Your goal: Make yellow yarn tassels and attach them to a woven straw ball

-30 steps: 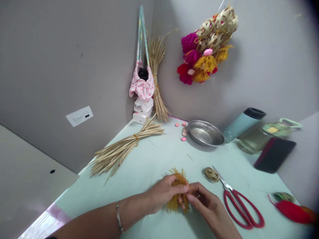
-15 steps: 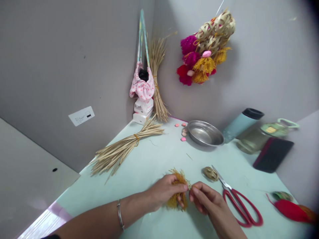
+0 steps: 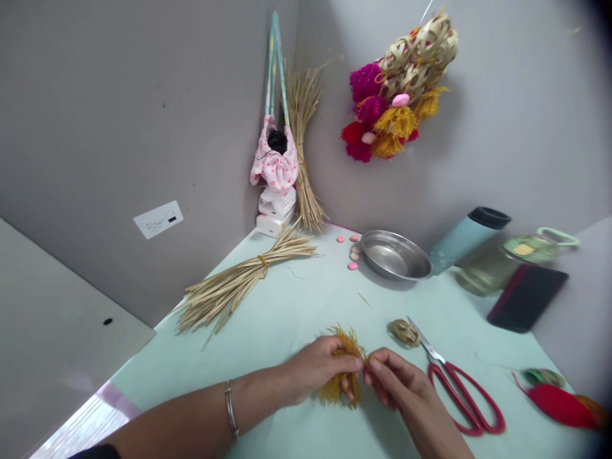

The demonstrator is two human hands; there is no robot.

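Note:
Near the front middle of the table, my left hand (image 3: 318, 370) is closed round a mustard-yellow yarn tassel (image 3: 351, 344), whose frayed strands stick out above and below the fingers. My right hand (image 3: 399, 386) meets it from the right, thumb and forefinger pinched at the tassel's edge beside my left thumb. What those fingertips pinch is too small to make out. Just beyond my right hand lie a small woven ball (image 3: 405, 333) and red-handled scissors (image 3: 461, 389) with slightly parted blades.
A bundle of dry strips (image 3: 243, 274) lies left. Behind are pink beads (image 3: 352, 266), a metal bowl (image 3: 396, 256), a blue tumbler (image 3: 468, 239), a green jug (image 3: 497, 261) and a dark phone (image 3: 528, 298). Red yarn (image 3: 559, 403) lies right. Woven balls with tassels (image 3: 399, 95) hang above.
The view has shifted very slightly. Both hands stay at the tassel in almost the same pose, with my fingertips a touch closer together.

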